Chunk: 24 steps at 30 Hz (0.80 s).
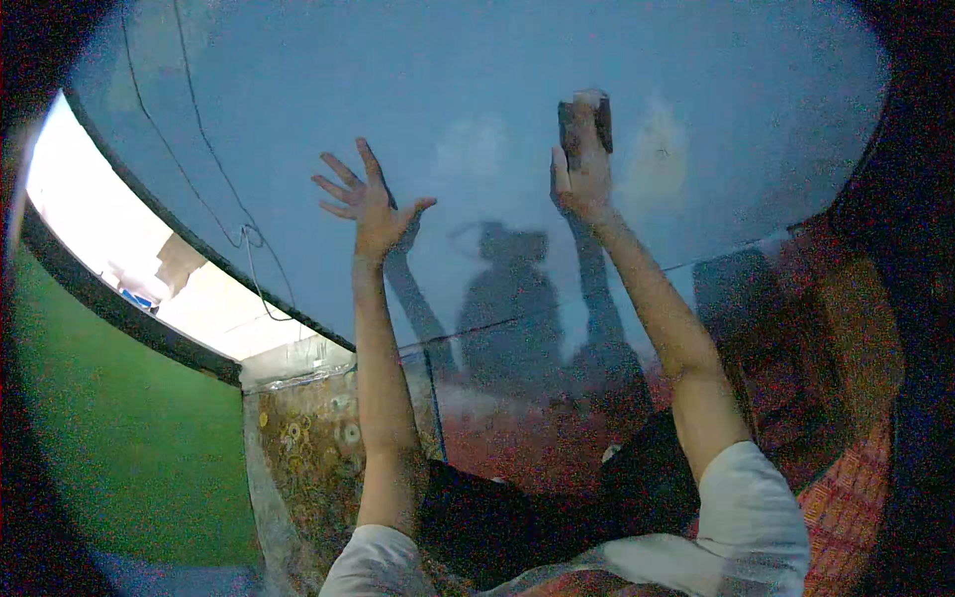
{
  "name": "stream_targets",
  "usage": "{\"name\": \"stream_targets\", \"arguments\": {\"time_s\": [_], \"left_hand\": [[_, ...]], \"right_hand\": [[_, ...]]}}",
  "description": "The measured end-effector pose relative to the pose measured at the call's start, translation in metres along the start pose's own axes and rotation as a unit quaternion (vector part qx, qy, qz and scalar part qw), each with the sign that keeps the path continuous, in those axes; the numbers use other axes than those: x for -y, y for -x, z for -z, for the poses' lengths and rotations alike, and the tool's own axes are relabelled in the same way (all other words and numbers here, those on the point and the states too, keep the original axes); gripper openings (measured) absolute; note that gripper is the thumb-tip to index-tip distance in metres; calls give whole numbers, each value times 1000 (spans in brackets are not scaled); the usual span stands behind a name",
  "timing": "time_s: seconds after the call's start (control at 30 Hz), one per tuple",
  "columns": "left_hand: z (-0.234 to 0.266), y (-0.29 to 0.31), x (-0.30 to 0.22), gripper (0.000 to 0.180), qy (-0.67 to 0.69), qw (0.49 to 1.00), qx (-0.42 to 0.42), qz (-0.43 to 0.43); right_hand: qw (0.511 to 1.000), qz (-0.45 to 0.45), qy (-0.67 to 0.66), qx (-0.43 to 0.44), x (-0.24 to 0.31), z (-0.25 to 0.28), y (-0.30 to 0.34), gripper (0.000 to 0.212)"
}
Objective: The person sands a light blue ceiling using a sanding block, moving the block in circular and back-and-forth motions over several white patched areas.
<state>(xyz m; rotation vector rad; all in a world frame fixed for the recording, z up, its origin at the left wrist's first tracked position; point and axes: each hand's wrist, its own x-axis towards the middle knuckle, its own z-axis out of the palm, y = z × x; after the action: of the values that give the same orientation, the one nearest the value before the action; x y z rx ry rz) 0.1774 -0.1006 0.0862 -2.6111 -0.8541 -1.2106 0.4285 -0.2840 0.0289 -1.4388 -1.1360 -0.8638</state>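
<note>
Blue wall (328, 70) | left hand (377, 214) spread | right hand (585, 184) holds dark block (569, 127)

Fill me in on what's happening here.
A person has both arms raised in front of a blue wall. The right hand has its fingers over a dark block; how firmly it is gripped doesn't show. The left hand is empty, fingers spread; whether it touches the wall isn't clear.
</note>
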Motion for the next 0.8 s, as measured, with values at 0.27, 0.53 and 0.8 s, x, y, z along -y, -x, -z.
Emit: {"name": "stream_targets", "arguments": {"time_s": [0.27,0.53,0.8], "left_hand": [[-1,-1,1,141,-10,1000,1,0],[-4,2,4,140,3,1000,-10,-3],[0,0,5,141,9,1000,3,1]], "right_hand": [[995,17,17,94,-6,2,20,62],[998,-47,-27,-29,-6,4,3,69],[999,-4,31,28,-18,8,1,73]]}}
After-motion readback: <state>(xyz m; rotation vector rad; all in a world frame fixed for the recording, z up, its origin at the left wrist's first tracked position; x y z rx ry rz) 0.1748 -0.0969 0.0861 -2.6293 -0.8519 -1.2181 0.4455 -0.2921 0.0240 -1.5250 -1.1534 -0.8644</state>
